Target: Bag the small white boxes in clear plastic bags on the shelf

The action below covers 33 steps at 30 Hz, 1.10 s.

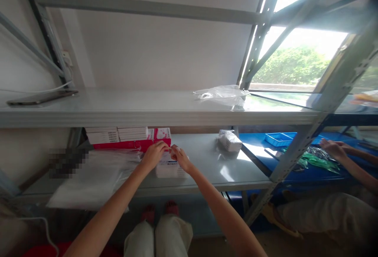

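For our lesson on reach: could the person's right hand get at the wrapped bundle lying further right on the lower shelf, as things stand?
Probably yes. The right hand rests on the small white box, and the wrapped bundle lies to its right on the same lower shelf, with bare surface between them and nothing in the way.

On the lower shelf (206, 158), 2 hands (154, 153) (180, 157) meet over a small box (169, 167). Stacked boxes (126, 136) lie behind, plastic sheets (94, 174) left, a wrapped packet (228, 140) right.

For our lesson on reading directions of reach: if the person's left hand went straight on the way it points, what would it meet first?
Probably the red and white boxes stacked just beyond the left hand, which points up-right toward them on the lower shelf; depth is uncertain.
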Each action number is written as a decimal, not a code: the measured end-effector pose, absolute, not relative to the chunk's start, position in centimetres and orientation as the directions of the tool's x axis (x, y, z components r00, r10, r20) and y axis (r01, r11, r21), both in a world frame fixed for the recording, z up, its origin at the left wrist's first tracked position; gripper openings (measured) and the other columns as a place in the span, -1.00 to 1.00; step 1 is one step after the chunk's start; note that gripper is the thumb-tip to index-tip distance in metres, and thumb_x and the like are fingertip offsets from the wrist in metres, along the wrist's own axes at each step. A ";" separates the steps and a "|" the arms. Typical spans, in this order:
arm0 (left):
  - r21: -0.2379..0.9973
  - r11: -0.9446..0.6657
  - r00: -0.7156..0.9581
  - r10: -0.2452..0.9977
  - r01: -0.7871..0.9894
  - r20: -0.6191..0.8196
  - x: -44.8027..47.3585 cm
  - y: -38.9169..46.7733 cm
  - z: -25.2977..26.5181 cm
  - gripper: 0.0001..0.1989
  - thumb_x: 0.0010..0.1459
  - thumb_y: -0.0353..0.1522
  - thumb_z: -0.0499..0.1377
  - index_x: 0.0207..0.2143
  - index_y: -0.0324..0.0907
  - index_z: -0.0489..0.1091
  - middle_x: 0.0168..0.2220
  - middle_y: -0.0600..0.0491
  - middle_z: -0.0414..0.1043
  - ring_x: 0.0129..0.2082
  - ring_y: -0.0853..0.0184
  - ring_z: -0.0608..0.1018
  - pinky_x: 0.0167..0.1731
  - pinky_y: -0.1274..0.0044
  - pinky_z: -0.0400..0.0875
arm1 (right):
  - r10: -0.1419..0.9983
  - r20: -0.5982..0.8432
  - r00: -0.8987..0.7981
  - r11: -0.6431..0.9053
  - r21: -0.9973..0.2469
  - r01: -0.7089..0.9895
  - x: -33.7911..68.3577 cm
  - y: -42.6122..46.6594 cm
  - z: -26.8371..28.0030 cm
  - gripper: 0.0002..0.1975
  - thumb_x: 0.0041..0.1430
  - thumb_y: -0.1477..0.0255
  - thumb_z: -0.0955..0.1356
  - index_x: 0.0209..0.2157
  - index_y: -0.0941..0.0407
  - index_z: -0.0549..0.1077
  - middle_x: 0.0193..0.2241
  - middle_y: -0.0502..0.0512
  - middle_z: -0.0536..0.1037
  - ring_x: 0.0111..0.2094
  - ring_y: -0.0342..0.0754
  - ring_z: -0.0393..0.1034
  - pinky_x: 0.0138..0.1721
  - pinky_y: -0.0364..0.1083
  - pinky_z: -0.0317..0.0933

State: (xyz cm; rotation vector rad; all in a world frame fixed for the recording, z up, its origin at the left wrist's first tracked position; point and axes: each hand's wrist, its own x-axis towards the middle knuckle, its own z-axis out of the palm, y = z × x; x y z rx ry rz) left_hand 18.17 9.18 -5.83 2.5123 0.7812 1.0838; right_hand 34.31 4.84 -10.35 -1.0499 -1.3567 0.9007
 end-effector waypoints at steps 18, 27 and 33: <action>0.842 -0.537 0.600 0.693 0.057 0.401 21.1 10.5 -12.3 -0.79 0.01 -0.19 0.23 -0.38 -0.13 0.52 -0.13 -0.10 0.52 -0.04 0.10 0.49 0.05 0.31 0.29 | 0.948 0.289 -0.134 0.310 -0.933 0.185 37.6 3.1 -9.5 -0.53 -0.01 -0.01 0.34 -0.56 0.15 0.45 -0.69 -0.04 0.35 -0.66 -0.23 0.13 -0.55 -0.18 0.05; 0.950 -0.288 0.692 0.711 0.120 0.129 20.4 11.0 -12.3 -0.55 -0.17 0.03 0.27 -0.48 -0.18 0.48 -0.49 0.05 0.46 -0.49 0.27 0.50 -0.37 0.46 0.36 | 0.924 0.355 -0.145 0.375 -0.760 0.531 38.3 2.4 -8.2 -0.74 0.00 0.56 0.29 -0.40 0.08 0.62 -0.45 0.03 0.61 -0.51 -0.11 0.46 -0.42 -0.15 0.32; 0.935 -0.322 0.672 0.726 0.148 0.143 20.9 9.9 -12.3 -0.47 -0.06 0.14 0.10 -0.54 -0.13 0.47 -0.61 0.04 0.39 -0.42 0.16 0.49 -0.22 0.36 0.34 | 0.838 0.392 -0.380 0.498 -0.264 0.826 39.0 2.9 -7.1 -0.78 0.16 0.58 0.30 -0.34 0.12 0.60 -0.33 0.09 0.62 -0.27 -0.09 0.50 -0.16 -0.17 0.28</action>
